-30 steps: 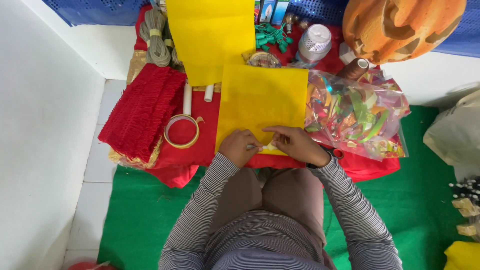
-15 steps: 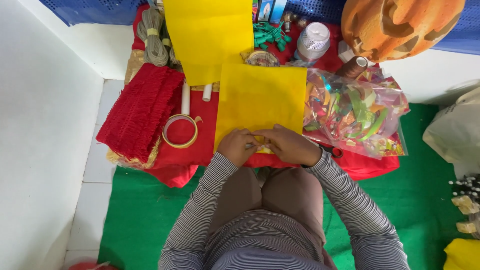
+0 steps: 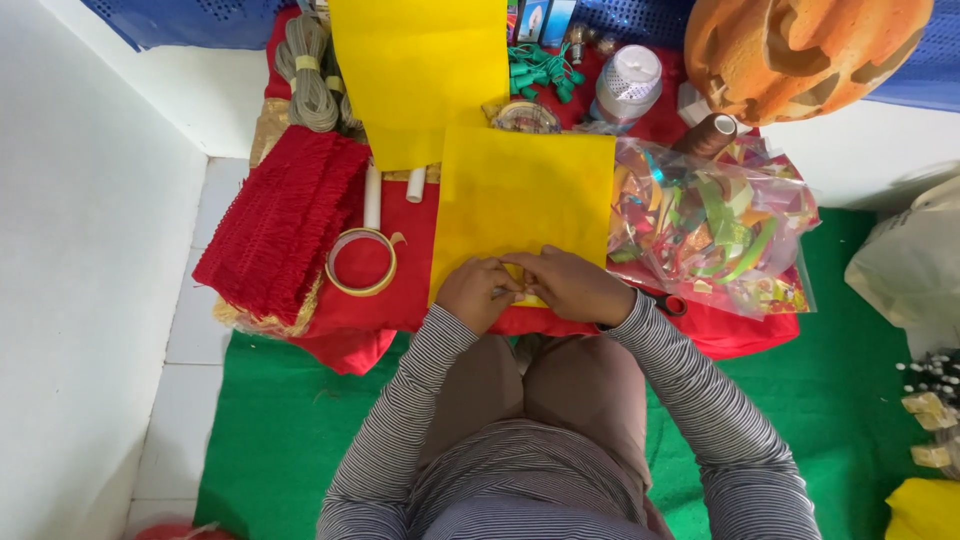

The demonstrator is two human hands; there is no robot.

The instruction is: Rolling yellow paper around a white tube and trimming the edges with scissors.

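A: Edges and open room?

B: Yellow sheet [image 3: 522, 205] lies flat on the red cloth [image 3: 420, 215]; its near edge sits under both hands at 6 o'clock. At 3 o'clock of the sheet a clear bag [image 3: 715, 225] of coloured strips touches its right edge. At 9 o'clock, a tape ring [image 3: 363, 262] just beside it, then red fringe [image 3: 282, 225] further out. At 12 o'clock a second yellow sheet [image 3: 420, 70] overlaps its top edge. Open room shows only on the green mat [image 3: 280, 420] at 6 o'clock, either side of the knees, and on the white floor at far 9 o'clock.

A: Hand pose?

B: Left hand [image 3: 478, 293] and right hand [image 3: 575, 287] meet at the middle of the near edge, knuckles up, fingertips touching each other. Forearms in striped sleeves angle inward from the body.

A: Grip state?

B: Both grips are nearly closed, pinching the sheet's near edge; a small raised bit of yellow shows between the fingertips. How much of the sheet sits inside each grip I cannot tell.

A: Materials?

B: Sheet looks matte, smooth, rectangular. Fringe is tufted and thick. Bag is glossy and crinkled. Mat is fuzzy. An orange pumpkin shape [image 3: 800, 50] with carved openings sits at 1 o'clock.
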